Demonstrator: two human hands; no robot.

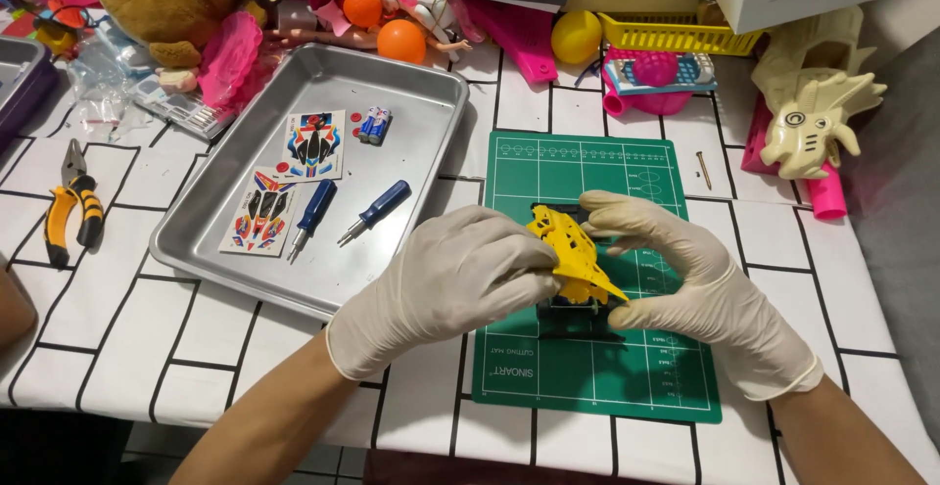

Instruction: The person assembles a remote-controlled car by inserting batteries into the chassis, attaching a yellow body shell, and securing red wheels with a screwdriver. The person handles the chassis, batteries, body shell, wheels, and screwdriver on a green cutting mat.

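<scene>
Both my hands wear pale latex gloves and grip a small yellow toy car body (571,250) over a black chassis (578,321) that rests on a green cutting mat (587,368). My left hand (450,279) pinches the shell from its left side. From the right, my right hand (685,279) holds the shell with fingers above and thumb under its pointed nose.
A metal tray (411,103) to the left holds two sticker sheets (313,144), two blue screwdrivers (377,211) and small batteries (374,125). Orange-handled pliers (70,213) lie far left. Toys, orange balls (401,41), a yellow basket (666,33) and a cream dinosaur toy (813,123) crowd the back.
</scene>
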